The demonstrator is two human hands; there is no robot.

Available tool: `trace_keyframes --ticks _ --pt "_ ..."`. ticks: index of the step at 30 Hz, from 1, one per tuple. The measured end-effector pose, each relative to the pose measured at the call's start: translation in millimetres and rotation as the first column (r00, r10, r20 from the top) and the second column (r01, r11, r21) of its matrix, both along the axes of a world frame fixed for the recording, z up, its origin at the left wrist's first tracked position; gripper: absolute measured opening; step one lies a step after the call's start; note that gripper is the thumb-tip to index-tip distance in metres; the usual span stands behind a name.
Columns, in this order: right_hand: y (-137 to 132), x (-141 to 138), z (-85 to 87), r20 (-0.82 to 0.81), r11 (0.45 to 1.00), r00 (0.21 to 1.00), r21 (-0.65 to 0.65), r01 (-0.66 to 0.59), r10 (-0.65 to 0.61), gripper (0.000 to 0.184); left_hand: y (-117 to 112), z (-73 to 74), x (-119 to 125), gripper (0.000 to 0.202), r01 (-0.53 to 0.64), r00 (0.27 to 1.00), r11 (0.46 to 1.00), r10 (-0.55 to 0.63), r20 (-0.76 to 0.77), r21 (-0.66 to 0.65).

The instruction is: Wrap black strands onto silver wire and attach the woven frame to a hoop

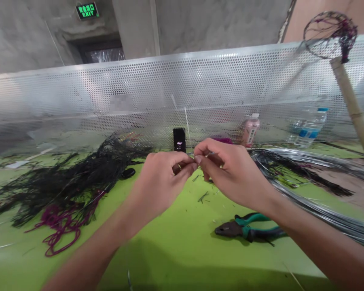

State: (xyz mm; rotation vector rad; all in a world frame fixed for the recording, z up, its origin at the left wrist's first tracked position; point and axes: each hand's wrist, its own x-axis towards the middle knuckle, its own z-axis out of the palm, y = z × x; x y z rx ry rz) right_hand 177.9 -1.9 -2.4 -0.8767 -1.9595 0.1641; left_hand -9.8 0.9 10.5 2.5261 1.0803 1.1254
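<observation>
Head cam: L hand (pixel 164 178) + R hand (pixel 233 169) both pinched closed, fingertips meeting, prob. on a thin strand (pixel 190 154), too small to ID. Strand's btwn the hands, over green table (pixel 178 242), near phone (pixel 179 139). Risk: v. small pinch area, so strand could slip & get lost among clippings (pixel 203 197). R forearm (pixel 315 238) overlaps pliers (pixel 248 232) & wire coil (pixel 309 210) in view; sideways swing might knock/snag.
</observation>
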Motion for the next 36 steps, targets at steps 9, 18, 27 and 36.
trace_keyframes --ticks 9,18,27,36 --pt "6.9 -1.4 -9.0 0.047 0.968 0.998 0.244 -0.056 0.045 0.013 5.2 14.8 -12.4 0.027 0.130 0.991 0.908 -0.126 0.038 -0.397" --pt "24.0 -8.1 -1.8 0.088 0.991 0.990 0.056 -0.118 0.113 0.012 13.8 24.7 -24.9 0.023 0.125 0.975 0.859 -0.200 -0.100 -0.496" --pt "29.8 -8.6 24.4 0.004 0.979 0.980 -0.045 -0.197 0.197 0.008 15.3 35.1 -25.2 0.027 0.072 0.992 0.973 -0.092 -0.084 -0.220" --pt "46.6 -6.7 106.0 0.109 0.908 0.935 0.225 -0.353 0.337 0.019 13.3 89.4 -20.0 0.008 -0.002 0.998 0.978 0.016 -0.067 0.211"
